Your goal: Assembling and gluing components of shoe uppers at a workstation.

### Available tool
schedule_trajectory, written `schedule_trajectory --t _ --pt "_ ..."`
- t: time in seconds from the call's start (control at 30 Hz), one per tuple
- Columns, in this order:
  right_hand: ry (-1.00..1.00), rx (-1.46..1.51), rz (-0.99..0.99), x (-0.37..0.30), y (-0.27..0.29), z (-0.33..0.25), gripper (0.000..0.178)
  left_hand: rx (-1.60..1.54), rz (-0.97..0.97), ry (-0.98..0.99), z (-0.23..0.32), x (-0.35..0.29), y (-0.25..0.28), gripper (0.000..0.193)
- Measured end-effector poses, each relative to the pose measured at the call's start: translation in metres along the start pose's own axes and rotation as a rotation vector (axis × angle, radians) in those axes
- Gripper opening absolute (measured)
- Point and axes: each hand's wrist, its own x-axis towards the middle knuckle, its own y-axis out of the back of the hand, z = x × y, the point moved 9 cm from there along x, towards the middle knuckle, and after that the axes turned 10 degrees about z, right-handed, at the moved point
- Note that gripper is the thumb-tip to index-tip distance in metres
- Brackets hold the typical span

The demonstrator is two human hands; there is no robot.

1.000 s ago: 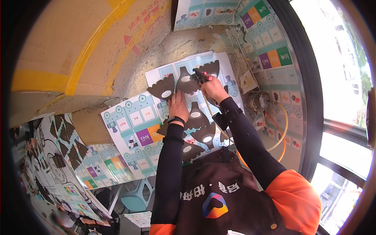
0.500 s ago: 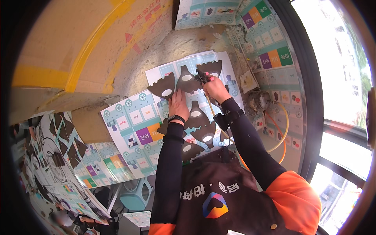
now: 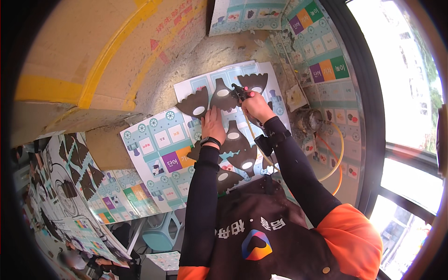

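Your right hand (image 3: 256, 105) is gripping a black gun-like tool (image 3: 241, 92); your left hand (image 3: 213, 126), fingers extended, is resting with a dark cutout (image 3: 220, 102) lying just beyond its fingertips. Holding these flat, clear of the tool, is probably helping.

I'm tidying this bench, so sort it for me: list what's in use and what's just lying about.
Seemingly in use:
- black tool, in the right hand
- yellow hose
- brown pieces, beside the left hand's fingers
- printed sheets under them

Seemingly just lying about:
- carton
- stool
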Motion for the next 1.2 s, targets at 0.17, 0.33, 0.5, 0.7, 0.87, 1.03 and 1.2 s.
schedule_trajectory --t 0.17,0.33,0.5,0.7,0.87,1.03,1.2 --pt "-0.016 0.073 0.089 -0.006 0.013 -0.011 0.021 0.012 0.016 -0.002 0.0 -0.001 0.001 0.066" --pt "-0.011 -0.002 0.088 -0.008 0.012 -0.015 0.022 -0.003 0.024 0.007 -0.003 -0.003 0.003 0.067" --pt "-0.006 0.138 -0.139 -0.031 -0.016 -0.026 0.024 -0.022 0.056 -0.021 -0.009 -0.011 0.019 0.062" --pt "0.048 0.231 -0.26 -0.071 -0.045 -0.065 0.028 -0.236 0.252 0.083 -0.067 -0.033 0.072 0.055" --pt "0.151 0.063 -0.257 -0.08 -0.098 -0.068 0.027 0.113 0.196 0.048 -0.128 -0.044 0.071 0.056" --pt "0.118 -0.013 -0.16 -0.077 -0.12 -0.064 0.023 0.126 0.063 0.087 -0.142 -0.05 0.052 0.063" --pt "0.177 -0.11 -0.205 -0.081 -0.139 -0.065 0.018 0.134 0.053 0.103 -0.148 -0.056 0.051 0.067"
